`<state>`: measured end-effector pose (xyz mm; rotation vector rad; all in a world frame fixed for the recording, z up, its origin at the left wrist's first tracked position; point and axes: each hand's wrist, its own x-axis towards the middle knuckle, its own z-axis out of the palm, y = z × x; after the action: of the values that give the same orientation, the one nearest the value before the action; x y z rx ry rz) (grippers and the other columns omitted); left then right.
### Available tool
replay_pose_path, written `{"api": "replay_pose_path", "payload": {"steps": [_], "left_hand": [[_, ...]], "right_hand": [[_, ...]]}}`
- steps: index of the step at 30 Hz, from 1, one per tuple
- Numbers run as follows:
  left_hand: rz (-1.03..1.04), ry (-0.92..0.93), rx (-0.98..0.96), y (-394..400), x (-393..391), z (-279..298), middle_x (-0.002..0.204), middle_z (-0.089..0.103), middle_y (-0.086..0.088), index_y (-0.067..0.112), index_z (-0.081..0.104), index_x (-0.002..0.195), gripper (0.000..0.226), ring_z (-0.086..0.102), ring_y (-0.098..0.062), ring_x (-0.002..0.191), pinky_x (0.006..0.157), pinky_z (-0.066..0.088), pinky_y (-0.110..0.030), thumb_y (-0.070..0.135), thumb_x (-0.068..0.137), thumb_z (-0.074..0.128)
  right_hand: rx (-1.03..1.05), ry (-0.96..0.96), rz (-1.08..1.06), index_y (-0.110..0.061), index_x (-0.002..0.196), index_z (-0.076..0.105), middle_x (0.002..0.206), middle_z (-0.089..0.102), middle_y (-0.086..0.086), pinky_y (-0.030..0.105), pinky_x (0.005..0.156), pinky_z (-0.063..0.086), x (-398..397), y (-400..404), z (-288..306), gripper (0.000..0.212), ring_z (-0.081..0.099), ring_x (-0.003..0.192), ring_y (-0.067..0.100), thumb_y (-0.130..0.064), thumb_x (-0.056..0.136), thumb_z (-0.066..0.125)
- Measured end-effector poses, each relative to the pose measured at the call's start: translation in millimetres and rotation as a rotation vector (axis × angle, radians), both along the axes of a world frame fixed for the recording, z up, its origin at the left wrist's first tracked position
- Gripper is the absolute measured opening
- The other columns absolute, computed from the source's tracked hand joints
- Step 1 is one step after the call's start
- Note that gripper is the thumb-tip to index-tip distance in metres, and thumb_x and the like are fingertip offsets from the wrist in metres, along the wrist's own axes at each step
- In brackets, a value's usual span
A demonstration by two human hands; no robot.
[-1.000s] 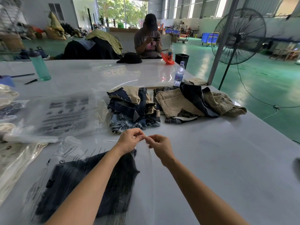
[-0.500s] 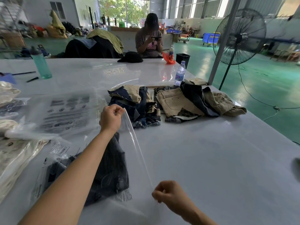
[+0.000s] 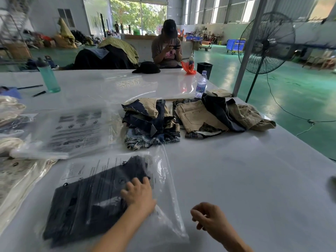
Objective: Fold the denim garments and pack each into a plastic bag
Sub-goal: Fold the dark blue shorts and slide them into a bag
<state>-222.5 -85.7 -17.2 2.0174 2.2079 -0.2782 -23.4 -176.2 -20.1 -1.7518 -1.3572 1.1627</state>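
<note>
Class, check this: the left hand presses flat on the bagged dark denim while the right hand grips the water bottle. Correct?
Not quite. The head view shows the right hand loosely curled above the table, holding nothing; the water bottle stands far off. The left hand does press the bagged denim.

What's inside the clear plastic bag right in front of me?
A folded dark denim garment fills the plastic bag, seen through its printed film. The left hand lies flat on top, covering part of it. Whether anything sits beneath the garment cannot be seen.

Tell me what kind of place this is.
Probably a garment packing warehouse: a long white work table carries piles of folded denim and khaki garments, a stack of printed clear plastic bags, and a black pedestal fan stands on the green factory floor.
</note>
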Motion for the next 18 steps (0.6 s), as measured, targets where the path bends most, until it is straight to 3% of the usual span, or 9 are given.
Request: {"api": "replay_pose_path", "payload": {"steps": [5,10,12,13,14,15,16,17,18], "left_hand": [[-0.01,0.061,0.078,-22.1,-3.7,-16.8,0.13,0.042,-0.008,0.018,0.04,0.123,0.036,0.038,-0.028,0.118,0.092,0.042,-0.042,0.023,0.089,0.048],[-0.137,0.062,0.231,-28.1,-20.5,-19.6,0.121,0.058,-0.002,0.02,0.037,0.129,0.04,0.049,-0.026,0.112,0.082,0.052,-0.034,0.003,0.093,0.041],[-0.275,-0.015,0.333,-32.3,-20.2,-8.1,0.083,0.071,-0.007,0.016,0.057,0.114,0.047,0.064,-0.028,0.08,0.057,0.054,-0.027,0.003,0.072,0.072],[-0.381,-0.04,0.343,-39.1,-18.9,-3.9,0.055,0.064,-0.008,0.015,0.068,0.094,0.056,0.063,-0.025,0.054,0.039,0.048,-0.022,0.002,0.043,0.088],[-0.499,-0.055,0.365,-48.5,-12.0,-2.1,0.038,0.054,-0.006,0.019,0.073,0.077,0.062,0.055,-0.021,0.036,0.028,0.039,-0.018,0.005,0.019,0.091],[-0.564,-0.057,0.338,-57.7,-4.2,1.2,0.035,0.05,-0.004,0.026,0.074,0.073,0.063,0.052,-0.018,0.032,0.028,0.037,-0.016,0.013,0.013,0.09],[-0.645,-0.015,0.267,-69.5,6.8,8.1,0.043,0.056,-0.003,0.034,0.075,0.081,0.058,0.058,-0.017,0.04,0.037,0.044,-0.016,0.027,0.026,0.09],[-0.686,-0.103,0.121,-81.0,11.6,14.5,0.063,0.064,-0.006,0.038,0.071,0.097,0.047,0.066,-0.02,0.062,0.058,0.053,-0.018,0.039,0.051,0.083],[-0.658,-0.229,0.101,-90.7,13.4,14.7,0.088,0.064,-0.012,0.036,0.065,0.112,0.037,0.066,-0.024,0.091,0.082,0.05,-0.021,0.043,0.076,0.067]], "right_hand": [[0.001,-0.013,0.06,-0.014,0.078,0.064,0.066,0.067,-0.001,0.016,0.05,0.045,-8.0,-2.6,0.6,0.013,0.062,0.049,0.007,-0.004,0.086,0.061],[0.051,-0.005,0.035,-0.016,0.081,0.064,0.071,0.069,0.002,0.017,0.055,0.046,-10.7,-0.3,6.8,0.014,0.064,0.055,0.012,-0.004,0.086,0.059],[0.088,0.035,-0.019,-0.014,0.08,0.064,0.07,0.069,0.004,0.019,0.054,0.046,-10.8,2.0,8.5,0.018,0.063,0.053,0.014,0.001,0.085,0.056],[0.113,0.051,-0.062,-0.013,0.08,0.065,0.069,0.069,0.004,0.02,0.054,0.047,-10.1,4.5,9.6,0.02,0.062,0.052,0.014,0.003,0.085,0.056],[0.142,0.06,-0.115,-0.013,0.08,0.065,0.069,0.069,0.004,0.023,0.054,0.048,-9.0,8.8,11.5,0.021,0.062,0.051,0.015,0.005,0.084,0.056],[0.179,0.06,-0.173,-0.012,0.082,0.066,0.069,0.069,0.004,0.026,0.056,0.049,-7.2,14.4,14.0,0.02,0.063,0.052,0.016,0.006,0.084,0.057],[0.224,0.041,-0.232,-0.011,0.084,0.067,0.07,0.07,0.004,0.031,0.06,0.051,-4.5,21.4,17.4,0.018,0.065,0.055,0.018,0.006,0.084,0.059],[0.278,-0.001,-0.284,-0.009,0.086,0.068,0.073,0.071,0.005,0.035,0.065,0.052,-0.8,29.6,20.7,0.015,0.066,0.06,0.02,0.004,0.084,0.061],[0.331,-0.059,-0.32,-0.008,0.09,0.069,0.078,0.071,0.006,0.036,0.069,0.053,3.1,39.0,24.7,0.013,0.067,0.067,0.022,0.002,0.085,0.062]]}}
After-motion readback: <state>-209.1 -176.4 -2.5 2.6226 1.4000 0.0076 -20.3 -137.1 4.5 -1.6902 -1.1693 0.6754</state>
